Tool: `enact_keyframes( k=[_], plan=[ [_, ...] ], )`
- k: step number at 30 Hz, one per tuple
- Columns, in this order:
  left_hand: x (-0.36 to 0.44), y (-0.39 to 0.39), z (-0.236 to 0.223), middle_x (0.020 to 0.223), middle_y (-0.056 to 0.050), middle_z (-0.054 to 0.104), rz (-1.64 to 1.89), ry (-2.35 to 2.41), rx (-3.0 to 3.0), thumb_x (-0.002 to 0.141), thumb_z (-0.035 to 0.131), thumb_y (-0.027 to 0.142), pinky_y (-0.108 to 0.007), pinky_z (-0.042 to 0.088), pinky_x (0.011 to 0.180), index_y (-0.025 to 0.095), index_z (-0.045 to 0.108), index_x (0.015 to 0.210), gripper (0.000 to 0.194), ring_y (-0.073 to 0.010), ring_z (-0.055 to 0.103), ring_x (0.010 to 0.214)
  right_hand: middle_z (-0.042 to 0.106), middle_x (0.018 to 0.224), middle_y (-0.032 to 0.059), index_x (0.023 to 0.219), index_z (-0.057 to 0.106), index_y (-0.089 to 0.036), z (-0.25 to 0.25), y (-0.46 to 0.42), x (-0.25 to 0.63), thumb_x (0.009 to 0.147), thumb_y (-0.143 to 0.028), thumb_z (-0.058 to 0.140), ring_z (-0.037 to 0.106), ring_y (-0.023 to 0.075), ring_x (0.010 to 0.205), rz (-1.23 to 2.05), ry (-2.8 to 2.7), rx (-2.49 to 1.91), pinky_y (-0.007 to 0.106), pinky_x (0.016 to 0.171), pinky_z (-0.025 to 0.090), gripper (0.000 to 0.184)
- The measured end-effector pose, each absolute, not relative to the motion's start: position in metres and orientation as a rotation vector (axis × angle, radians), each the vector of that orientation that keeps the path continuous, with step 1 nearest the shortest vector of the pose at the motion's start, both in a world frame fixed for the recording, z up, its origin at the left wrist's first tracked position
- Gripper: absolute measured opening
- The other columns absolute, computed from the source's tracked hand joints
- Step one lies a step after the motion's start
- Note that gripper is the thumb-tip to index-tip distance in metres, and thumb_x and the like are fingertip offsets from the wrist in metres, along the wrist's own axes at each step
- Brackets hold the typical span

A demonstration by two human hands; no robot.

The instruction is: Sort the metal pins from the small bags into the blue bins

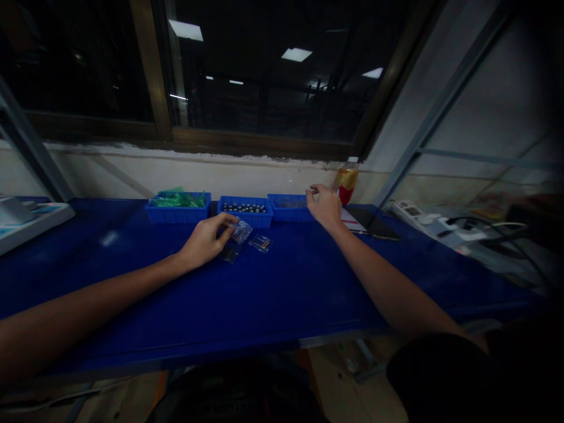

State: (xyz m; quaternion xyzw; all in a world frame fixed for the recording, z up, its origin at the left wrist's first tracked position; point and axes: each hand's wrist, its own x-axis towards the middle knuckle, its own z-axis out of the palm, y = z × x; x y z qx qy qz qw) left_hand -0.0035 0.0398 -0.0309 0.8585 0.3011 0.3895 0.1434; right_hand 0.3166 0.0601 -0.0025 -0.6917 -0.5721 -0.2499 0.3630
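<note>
My left hand (pixel 206 239) pinches a small clear plastic bag (pixel 241 231) between thumb and fingers, just in front of the middle blue bin. Below it on the blue table lie two more small clear bags, one (pixel 261 243) to the right and one (pixel 230 254) partly under my hand, each with small dark and gold pieces inside. At the right bin (pixel 288 215), my right hand (pixel 325 205) is over the right edge with its fingers curled together. What they hold, if anything, is too small to make out. The middle bin (pixel 249 220) contains several small shiny round-ended pieces.
A left bin (pixel 176 216) holds green plastic bags (pixel 183 199). Behind my right hand stands a bottle (pixel 347 181) with a red label. A dark flat object (pixel 376 225) lies right of it. Power strips with plugs (pixel 440 226) line the right side; a white device (pixel 33 218) sits left.
</note>
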Motion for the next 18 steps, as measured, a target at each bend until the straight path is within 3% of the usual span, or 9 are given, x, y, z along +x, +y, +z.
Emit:
enact_keyframes(
  k=[5,8,12,15,18],
  plan=[
    [-0.004,0.045,-0.034,0.078,-0.002,0.057,1.161,0.794,2.176,0.082,0.046,0.022,-0.024,0.049,0.058,0.015,0.045,0.104,0.022,-0.0113,0.060,0.061,0.064,0.091,0.0091,0.091,0.062,-0.015,0.008,0.043,0.273,0.082,-0.030,0.042,0.058,0.0202,0.084,-0.499,-1.625,-1.552,0.031,0.076,0.041,0.026],
    [-0.003,0.044,-0.034,0.076,-0.002,0.056,1.150,0.756,2.122,0.082,0.048,0.022,-0.023,0.048,0.056,0.014,0.044,0.102,0.022,-0.0105,0.058,0.059,0.065,0.077,0.0049,0.090,0.062,-0.016,0.003,0.029,0.229,0.080,-0.034,0.046,0.058,0.0152,0.068,-0.035,-1.876,-1.379,0.027,0.065,0.044,0.025],
    [-0.002,0.040,-0.032,0.076,-0.002,0.057,1.121,0.723,2.144,0.082,0.048,0.022,-0.024,0.048,0.059,0.014,0.045,0.103,0.023,-0.0110,0.058,0.063,0.059,0.062,0.0017,0.074,0.060,-0.015,-0.014,0.015,0.187,0.074,-0.030,0.055,0.054,0.0111,0.053,0.631,-1.987,-1.294,0.023,0.050,0.041,0.016],
    [-0.001,0.040,-0.032,0.077,-0.002,0.058,1.094,0.714,2.149,0.082,0.048,0.026,-0.025,0.048,0.061,0.013,0.045,0.105,0.026,-0.0121,0.058,0.066,0.053,0.056,-0.0019,0.067,0.055,-0.016,-0.022,0.010,0.177,0.074,-0.025,0.054,0.050,0.0083,0.049,0.858,-1.825,-1.279,0.022,0.047,0.040,0.012],
    [-0.001,0.041,-0.032,0.077,-0.003,0.058,1.060,0.713,2.128,0.082,0.049,0.028,-0.027,0.049,0.062,0.012,0.045,0.106,0.029,-0.0132,0.058,0.067,0.052,0.057,-0.0028,0.065,0.052,-0.017,-0.023,0.010,0.177,0.073,-0.024,0.055,0.049,0.0071,0.048,0.880,-1.725,-1.257,0.021,0.046,0.039,0.011]
  ],
)
